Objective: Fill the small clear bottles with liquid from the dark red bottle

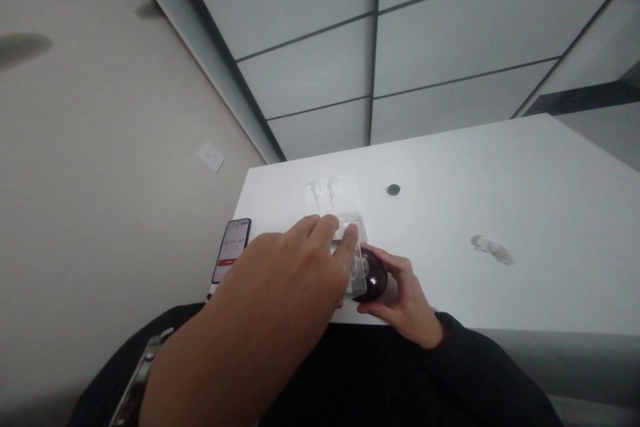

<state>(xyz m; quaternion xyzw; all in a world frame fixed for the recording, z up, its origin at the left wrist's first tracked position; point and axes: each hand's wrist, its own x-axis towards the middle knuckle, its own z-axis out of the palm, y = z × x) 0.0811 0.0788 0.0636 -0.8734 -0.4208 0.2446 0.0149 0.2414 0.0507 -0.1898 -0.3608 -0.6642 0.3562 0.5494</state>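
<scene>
Left hand: reaches in over the clear plastic box; the left hand [300, 263] has its thumb lying on the box's upper side and its index finger bent beside the far left part, thumb and index apart; whether the hidden fingers grip from below I cannot tell.
Right hand: the right hand [413, 303] is clamped on the dark brown ball-like object, index finger along the far side, thumb along the near side.
Clear plastic box: the clear plastic box [359, 285] sits under the left thumb, its right end against or just beside the brown object (contact is hard to make out).
Dark brown ball-like object: glossy, the dark brown ball-like object [376, 277] fills the space between right thumb and index finger.
White earphones: the white earphones [317, 189] lie beyond the left hand on the white table [440, 187].
Dark disc: the small dark disc [393, 190] lies farther right, apart from both hands.
Crumpled clear plastic: the crumpled clear plastic [493, 249] lies well right of the right hand.
Smartphone: the smartphone [232, 249], screen lit, lies at the table's left edge.
Wristwatch: the metal-banded wristwatch [137, 380] is on the left wrist.
</scene>
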